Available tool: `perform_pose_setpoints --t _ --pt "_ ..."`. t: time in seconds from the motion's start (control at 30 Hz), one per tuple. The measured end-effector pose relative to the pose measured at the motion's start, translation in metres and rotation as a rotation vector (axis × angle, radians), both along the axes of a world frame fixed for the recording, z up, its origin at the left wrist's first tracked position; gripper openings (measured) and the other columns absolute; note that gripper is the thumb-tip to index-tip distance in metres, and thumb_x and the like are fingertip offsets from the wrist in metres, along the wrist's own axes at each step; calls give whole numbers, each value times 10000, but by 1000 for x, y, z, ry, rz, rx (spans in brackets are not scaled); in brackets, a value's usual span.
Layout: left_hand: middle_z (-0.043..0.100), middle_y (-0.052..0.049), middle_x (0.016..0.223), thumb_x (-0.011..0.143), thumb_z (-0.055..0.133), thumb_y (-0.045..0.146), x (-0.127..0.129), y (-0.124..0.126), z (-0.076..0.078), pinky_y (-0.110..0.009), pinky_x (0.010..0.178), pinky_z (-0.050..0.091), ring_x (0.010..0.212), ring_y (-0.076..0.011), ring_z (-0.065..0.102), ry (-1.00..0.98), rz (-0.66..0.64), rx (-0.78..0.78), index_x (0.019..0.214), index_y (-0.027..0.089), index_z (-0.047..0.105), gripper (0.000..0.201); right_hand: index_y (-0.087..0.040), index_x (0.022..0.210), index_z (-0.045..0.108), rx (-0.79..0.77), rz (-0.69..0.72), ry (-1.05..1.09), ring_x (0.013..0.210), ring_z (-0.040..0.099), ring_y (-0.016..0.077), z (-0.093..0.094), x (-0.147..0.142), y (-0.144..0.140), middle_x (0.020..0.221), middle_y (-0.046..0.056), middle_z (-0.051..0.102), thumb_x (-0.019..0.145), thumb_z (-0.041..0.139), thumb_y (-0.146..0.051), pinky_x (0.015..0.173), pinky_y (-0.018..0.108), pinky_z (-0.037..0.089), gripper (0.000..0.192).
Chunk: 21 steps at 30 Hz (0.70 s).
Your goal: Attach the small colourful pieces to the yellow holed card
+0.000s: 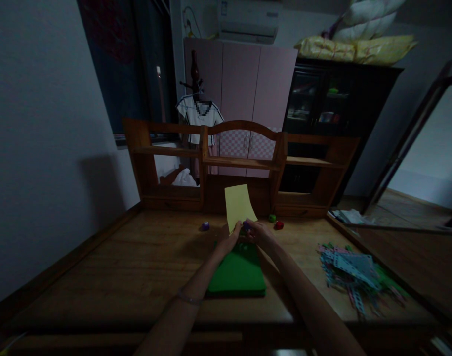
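Observation:
My left hand (230,238) and my right hand (258,231) meet over the far end of a green pad (237,275) on the wooden desk (144,267). Together they hold a yellow sheet of paper (238,205) upright by its lower edge. A small purple object (245,226), like a punch, sits between my fingers at the paper's bottom; which hand grips it I cannot tell. Three similar small pieces lie on the desk: purple (205,226) to the left, green (272,217) and red (279,225) to the right.
A heap of coloured paper strips and sheets (353,274) lies at the desk's right. A wooden shelf unit (244,163) stands along the back edge. Behind are a pink wardrobe (244,84), a dark cabinet (333,104) and a wall on the left.

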<state>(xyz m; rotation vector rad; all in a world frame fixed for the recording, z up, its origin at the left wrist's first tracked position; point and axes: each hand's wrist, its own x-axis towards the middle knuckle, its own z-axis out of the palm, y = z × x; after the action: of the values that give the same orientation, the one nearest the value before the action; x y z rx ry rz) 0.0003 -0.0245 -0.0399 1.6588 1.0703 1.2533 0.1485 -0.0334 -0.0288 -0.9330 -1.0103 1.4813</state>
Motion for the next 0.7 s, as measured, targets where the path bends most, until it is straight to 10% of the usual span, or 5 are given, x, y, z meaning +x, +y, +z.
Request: perform_pose_setpoints --t 0.7 --pt "668 -94 972 799 452 568 1 2 -2 -309 794 470 917 -229 618 34 31 -60 996 163 651 492 -134 691 577 20 -31 -3 466 489 80 0 3 2 630 25 588 680 699 -403 408 204 371 295"
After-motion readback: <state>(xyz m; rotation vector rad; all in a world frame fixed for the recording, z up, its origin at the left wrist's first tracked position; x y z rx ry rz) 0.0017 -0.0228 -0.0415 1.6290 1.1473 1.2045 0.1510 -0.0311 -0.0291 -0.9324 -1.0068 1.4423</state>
